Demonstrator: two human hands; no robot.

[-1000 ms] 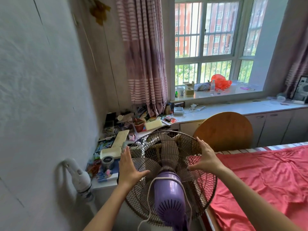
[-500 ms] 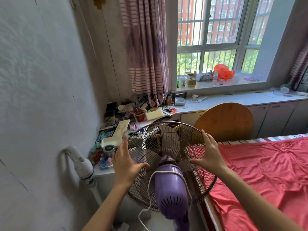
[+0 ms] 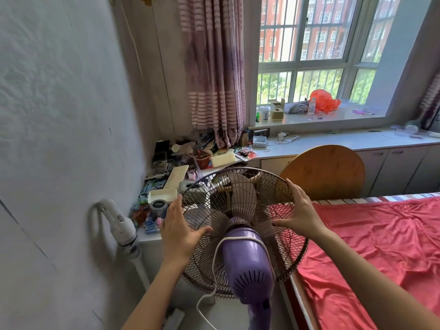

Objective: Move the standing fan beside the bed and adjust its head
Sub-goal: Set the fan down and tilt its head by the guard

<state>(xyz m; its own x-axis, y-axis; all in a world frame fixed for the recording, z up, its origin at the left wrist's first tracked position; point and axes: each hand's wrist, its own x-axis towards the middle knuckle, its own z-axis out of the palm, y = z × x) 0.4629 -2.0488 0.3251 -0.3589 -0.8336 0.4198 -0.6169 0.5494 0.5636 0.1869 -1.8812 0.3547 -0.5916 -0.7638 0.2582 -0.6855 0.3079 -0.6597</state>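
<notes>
While hands [image 3: 178,232] [image 3: 302,215] press its cage [image 3: 240,173], the fan [image 3: 247,260] stands beside the bed [image 3: 381,246].

I'm seeing the fan motor housing [image 3: 247,263] showing glossy purple w/ dark vent slits. The wire grille [image 3: 238,173] is looking dark bronze-brown, and the blades [image 3: 242,196] are showing pale beige-grey. A white cord [image 3: 215,263] is looping over the purple. The bed sheet [image 3: 381,246] on my rt is glowing plain coral red, w/ the mattress edge [image 3: 371,199] peeking out in multicolour stripes. The curtain [image 3: 214,67] is hanging mauve w/ pale pink horiz. bands. The round board [image 3: 326,170] is showing orange-brown wood grain, and the bag [image 3: 323,101] on the sill is showing bright orange-red.
</notes>
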